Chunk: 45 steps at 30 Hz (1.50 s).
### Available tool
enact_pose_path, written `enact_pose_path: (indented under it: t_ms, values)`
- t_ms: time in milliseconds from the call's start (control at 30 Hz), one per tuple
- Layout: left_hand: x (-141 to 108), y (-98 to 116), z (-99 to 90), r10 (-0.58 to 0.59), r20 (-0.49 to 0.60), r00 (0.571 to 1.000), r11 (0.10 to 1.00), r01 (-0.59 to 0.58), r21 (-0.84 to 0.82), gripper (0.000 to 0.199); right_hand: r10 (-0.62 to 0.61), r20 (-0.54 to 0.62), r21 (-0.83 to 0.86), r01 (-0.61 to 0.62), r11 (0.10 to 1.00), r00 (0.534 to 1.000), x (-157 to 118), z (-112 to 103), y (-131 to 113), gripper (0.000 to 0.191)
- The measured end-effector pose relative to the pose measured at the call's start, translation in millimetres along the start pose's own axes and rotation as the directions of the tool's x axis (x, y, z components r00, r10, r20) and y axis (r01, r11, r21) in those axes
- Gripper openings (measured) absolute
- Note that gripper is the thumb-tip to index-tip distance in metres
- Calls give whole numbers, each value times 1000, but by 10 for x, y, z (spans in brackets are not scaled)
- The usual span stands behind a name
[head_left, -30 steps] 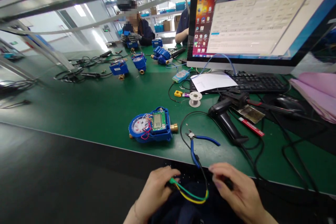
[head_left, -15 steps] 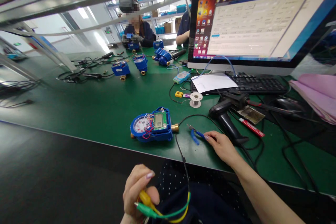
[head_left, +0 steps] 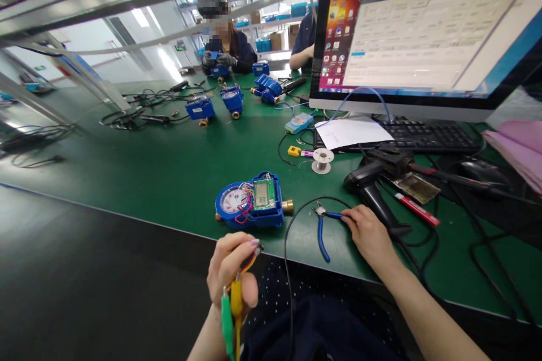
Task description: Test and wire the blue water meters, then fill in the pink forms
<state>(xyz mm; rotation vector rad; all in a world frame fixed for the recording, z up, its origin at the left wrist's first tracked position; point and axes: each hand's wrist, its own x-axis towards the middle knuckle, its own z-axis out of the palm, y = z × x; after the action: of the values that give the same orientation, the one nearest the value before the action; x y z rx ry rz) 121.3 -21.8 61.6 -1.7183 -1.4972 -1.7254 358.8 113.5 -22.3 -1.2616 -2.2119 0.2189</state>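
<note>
My left hand is closed in front of the table edge, its fingertips pinching a small dark connector with thin red and yellow wires. A yellow alligator clip and a green alligator clip hang below those fingers. On the tabletop, my right hand grips one blue handle of the wire cutters, whose handles are spread and whose jaws point left. Just beyond my left hand lies a blue water meter with an exposed circuit board and display, loose coloured wires and a brass end.
A barcode scanner lies right of the cutters. Behind are a solder spool, a keyboard and a monitor. More blue meters stand farther back, near a co-worker's gloved hands. A black cable crosses the table edge.
My left hand has risen towards the meter; the connector now shows at its fingertips and the clips hang down. The cutters' handles have spread apart on the table, my right hand still on one.
</note>
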Motion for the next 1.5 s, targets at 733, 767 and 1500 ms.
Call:
enact_pose_path:
  t_ms: [733,767,1500]
  values:
    - [113,45,80,-155,192,969,904,218,-368,16,-370,-201,572,416,707,907,325,-490,-1421,6]
    - [110,47,109,-201,167,965,890,251,-380,17,-364,-199,583,408,703,910,332,-477,-1426,5]
    - [450,-306,129,-251,20,968,956,251,-151,21,-253,-58,351,257,900,966,-181,-198,-623,12]
